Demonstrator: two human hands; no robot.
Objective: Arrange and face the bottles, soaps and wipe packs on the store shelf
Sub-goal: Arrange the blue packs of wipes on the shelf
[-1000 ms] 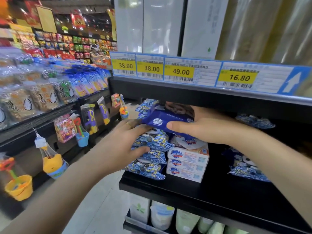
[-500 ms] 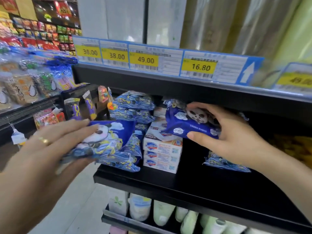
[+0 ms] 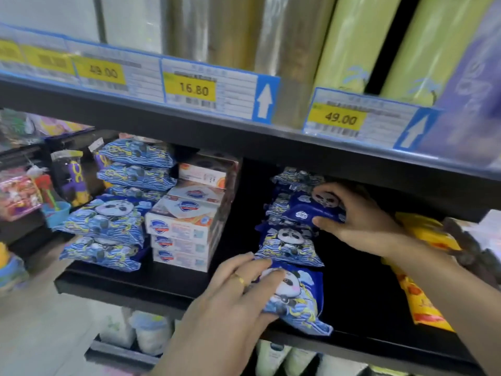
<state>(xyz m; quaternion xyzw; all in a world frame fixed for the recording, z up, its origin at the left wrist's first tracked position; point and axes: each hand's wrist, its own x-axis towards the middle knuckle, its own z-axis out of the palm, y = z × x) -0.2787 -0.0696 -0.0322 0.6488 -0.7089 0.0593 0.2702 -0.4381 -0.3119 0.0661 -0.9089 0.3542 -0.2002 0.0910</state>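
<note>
Left hand [image 3: 230,302] low at the front of the black shelf [image 3: 130,283], fingers [image 3: 268,278] curled over a blue panda wipe pack [image 3: 295,297], thumb tucked under it, gold ring [image 3: 240,279] on one finger. Pack lying flat on the shelf, panda face up, sticking out past the fingertips to the right.

Just above those fingertips, a stack of blue wipe packs [image 3: 290,245], touching the held pack's top edge.

Right hand [image 3: 355,223] higher up and further back, fingers [image 3: 339,194] bent over the top of a dark blue wipe pack [image 3: 311,213], thumb pressed against its front edge. Pinched tight between them, resting on top of the stack.

To the right of that hand's wrist, yellow packs [image 3: 423,283] lying on the shelf, partly hidden by the arm.

Well to the left of both hands, soap boxes [image 3: 184,232] piled up, white with a blue shield mark. Further left, touching them, a second pile of blue wipe packs [image 3: 113,221].

Above all the fingers, price tags [image 3: 195,88] along the upper shelf edge, reading 16.80 and 49.00. Below the left hand, white bottles [image 3: 146,332] on the lower shelf, blurry.
</note>
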